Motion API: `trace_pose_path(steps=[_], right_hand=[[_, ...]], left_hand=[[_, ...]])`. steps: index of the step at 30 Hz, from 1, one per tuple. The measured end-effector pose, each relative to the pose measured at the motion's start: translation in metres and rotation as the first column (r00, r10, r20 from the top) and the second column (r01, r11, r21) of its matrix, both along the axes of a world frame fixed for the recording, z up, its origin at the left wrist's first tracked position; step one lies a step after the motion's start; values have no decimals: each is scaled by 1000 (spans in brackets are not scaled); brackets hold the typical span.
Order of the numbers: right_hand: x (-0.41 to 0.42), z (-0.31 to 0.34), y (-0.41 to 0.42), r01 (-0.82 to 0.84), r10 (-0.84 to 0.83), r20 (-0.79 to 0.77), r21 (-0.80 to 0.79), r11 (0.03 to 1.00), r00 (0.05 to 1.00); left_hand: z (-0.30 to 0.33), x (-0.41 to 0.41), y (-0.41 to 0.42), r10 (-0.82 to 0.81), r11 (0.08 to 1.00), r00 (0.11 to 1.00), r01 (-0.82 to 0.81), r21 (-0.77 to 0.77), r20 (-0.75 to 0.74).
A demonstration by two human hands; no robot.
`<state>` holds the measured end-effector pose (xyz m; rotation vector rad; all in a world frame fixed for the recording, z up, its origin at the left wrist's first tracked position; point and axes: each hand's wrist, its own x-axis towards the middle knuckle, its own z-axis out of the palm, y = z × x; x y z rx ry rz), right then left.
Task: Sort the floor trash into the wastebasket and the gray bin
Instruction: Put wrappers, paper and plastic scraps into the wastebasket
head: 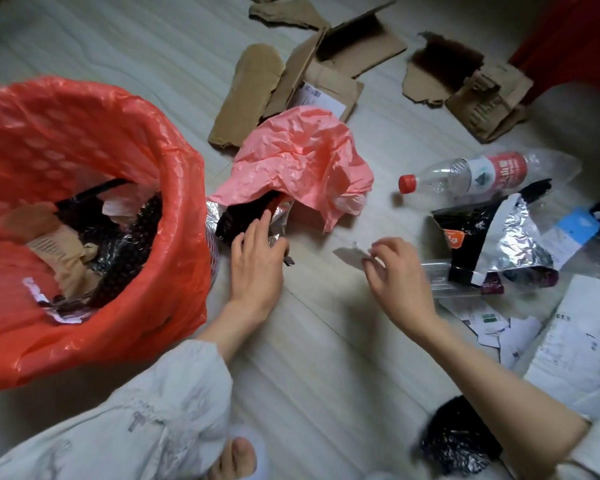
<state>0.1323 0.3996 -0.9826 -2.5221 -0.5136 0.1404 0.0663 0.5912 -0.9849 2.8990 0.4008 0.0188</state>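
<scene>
both hands work beside the wastebasket point(174, 202): left hand point(257, 258) presses foil wrapper point(278, 220) flat-fingered, right hand point(392, 268) pinches paper scrap point(349, 255) for binning.

Looks like a home room: pale wood-grain floor point(326, 358), wastebasket point(84, 202) lined with a red plastic bag, household litter spread around, torn cardboard point(343, 64), plastic bottle point(471, 174), receipts point(575, 348), person's bare foot point(236, 459) on the floor.

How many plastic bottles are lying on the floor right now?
2. A clear bottle with a red cap lies at upper right near the cardboard; a crushed clear bottle lies partly under a foil wrapper by the right hand. Others may be hidden under litter.
</scene>
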Motion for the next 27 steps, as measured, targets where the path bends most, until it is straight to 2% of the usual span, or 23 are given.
trace_pose_path(steps=[2,5,7,10,13,17,24,27], right_hand=[[24,19,20,113,-108,-40,158,981,993],[60,43,63,234,-158,-241,334,913,958],[75,47,87,240,-125,-333,330,913,935],[81,37,103,246,-166,-346,203,948,924],[76,34,92,332,-297,-258,104,937,919],[70,55,65,302,-295,-94,78,950,951],[57,165,40,212,-241,126,212,954,962],[45,216,39,91,-156,221,277,957,963]], left_hand=[[0,-3,1,-12,1000,1000,12,-7,22],[0,-5,3,4,1000,998,-2,-29,62],[0,-5,3,10,1000,997,-8,-27,81],[-1,-4,2,-30,999,992,33,-23,126],[2,-2,3,-39,996,987,51,-75,153],[22,-2,-4,-41,985,982,71,-158,184],[119,9,-26,-32,965,908,138,-225,417],[175,6,-24,47,945,838,138,-296,543]])
